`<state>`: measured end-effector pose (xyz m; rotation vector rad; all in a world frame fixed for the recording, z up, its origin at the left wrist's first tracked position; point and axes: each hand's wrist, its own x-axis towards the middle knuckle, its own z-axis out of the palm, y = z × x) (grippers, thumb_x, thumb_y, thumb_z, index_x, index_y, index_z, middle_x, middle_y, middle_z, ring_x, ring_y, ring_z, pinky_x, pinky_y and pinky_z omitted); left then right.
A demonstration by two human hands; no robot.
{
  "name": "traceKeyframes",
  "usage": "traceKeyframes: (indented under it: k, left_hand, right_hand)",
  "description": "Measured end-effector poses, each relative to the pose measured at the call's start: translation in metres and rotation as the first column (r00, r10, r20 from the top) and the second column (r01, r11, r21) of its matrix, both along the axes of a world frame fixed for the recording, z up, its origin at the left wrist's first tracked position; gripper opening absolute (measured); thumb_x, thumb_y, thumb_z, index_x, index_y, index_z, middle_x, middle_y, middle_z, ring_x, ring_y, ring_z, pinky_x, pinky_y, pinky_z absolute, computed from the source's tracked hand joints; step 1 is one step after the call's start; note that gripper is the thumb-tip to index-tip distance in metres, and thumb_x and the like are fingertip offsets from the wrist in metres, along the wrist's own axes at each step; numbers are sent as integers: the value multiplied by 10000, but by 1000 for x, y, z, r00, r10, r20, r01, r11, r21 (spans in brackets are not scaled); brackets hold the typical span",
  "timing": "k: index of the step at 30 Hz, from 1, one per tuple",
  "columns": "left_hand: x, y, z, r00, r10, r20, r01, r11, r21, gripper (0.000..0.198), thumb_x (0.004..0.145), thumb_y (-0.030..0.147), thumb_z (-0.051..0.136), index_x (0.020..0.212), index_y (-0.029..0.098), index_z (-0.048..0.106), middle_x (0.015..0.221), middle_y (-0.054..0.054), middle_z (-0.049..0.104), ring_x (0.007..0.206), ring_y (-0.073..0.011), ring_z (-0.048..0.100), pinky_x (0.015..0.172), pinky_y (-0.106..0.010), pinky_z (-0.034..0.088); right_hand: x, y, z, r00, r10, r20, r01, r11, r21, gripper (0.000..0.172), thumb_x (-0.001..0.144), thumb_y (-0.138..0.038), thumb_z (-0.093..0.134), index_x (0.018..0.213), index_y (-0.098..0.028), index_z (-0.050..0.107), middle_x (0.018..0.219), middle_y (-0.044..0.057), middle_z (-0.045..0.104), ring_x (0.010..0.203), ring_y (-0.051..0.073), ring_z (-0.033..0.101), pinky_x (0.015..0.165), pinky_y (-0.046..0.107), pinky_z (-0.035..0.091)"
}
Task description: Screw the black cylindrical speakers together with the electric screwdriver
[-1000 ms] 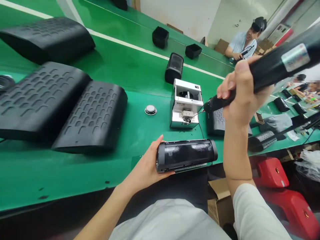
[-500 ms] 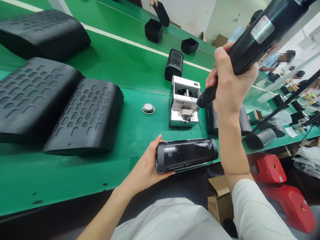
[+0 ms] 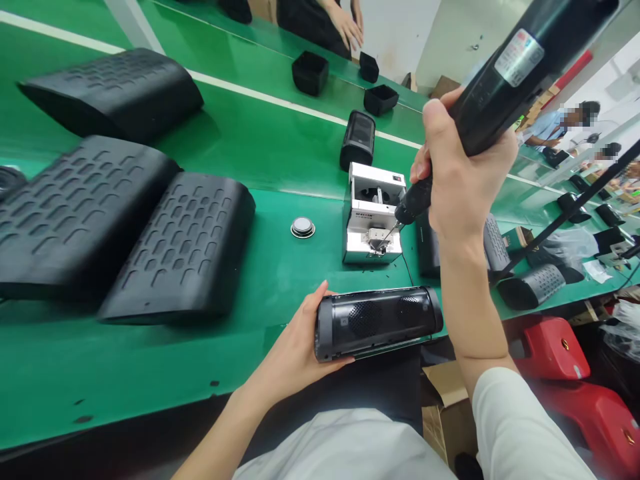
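Note:
My right hand [image 3: 465,167] is wrapped round a black electric screwdriver [image 3: 493,100], raised and slanting down to the left. Its thin bit ends at the front of a white screw feeder [image 3: 375,217] that stands on the bench. Lower down, my left hand [image 3: 300,340] grips the left end of a black speaker [image 3: 380,321], lying on its side at the bench's front edge. Perforated round patches show on the speaker's upper face. To the left of the feeder, a small round silver-rimmed part [image 3: 303,227] rests on the green mat.
Large black textured covers [image 3: 185,247] occupy the left of the green bench [image 3: 150,380]. Behind the feeder stands another black speaker [image 3: 358,137], with black open boxes [image 3: 310,72] beyond. A co-worker's hand [image 3: 347,27] shows across the bench. Red stools [image 3: 555,347] stand at lower right.
The view has shifted slightly, so bench items sit a little lower and further right. Across the bench, the co-worker's dark part has been put down. Both my holds are unchanged.

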<state>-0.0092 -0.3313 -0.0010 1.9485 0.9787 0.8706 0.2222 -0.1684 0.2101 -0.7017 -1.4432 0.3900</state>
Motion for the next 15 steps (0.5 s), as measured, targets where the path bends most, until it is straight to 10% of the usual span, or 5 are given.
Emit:
traceKeyframes:
  k: [7, 15]
  left_hand:
    - [-1, 1, -4, 1000, -9, 24, 9, 1000, -8, 1266, 908, 370, 913, 1804, 429, 19, 1581, -139, 566, 1373, -370, 720, 1144, -566, 631]
    - [3, -1, -8, 1000, 20, 2, -20, 1000, 17, 1383, 831, 281, 977, 1819, 413, 18, 1620, -165, 587, 1506, -429, 651, 1215, -635, 589]
  right_hand:
    - [-2, -2, 12, 808, 510, 295, -485, 860, -157, 408, 922, -605, 888, 1017, -305, 627, 611, -121, 556, 450, 133, 574, 475, 307, 591]
    - [-23, -2, -16, 988, -124, -92, 135, 984, 117, 196, 969, -407, 794, 966, -300, 630, 625, -96, 487, 394, 91, 417, 380, 257, 339]
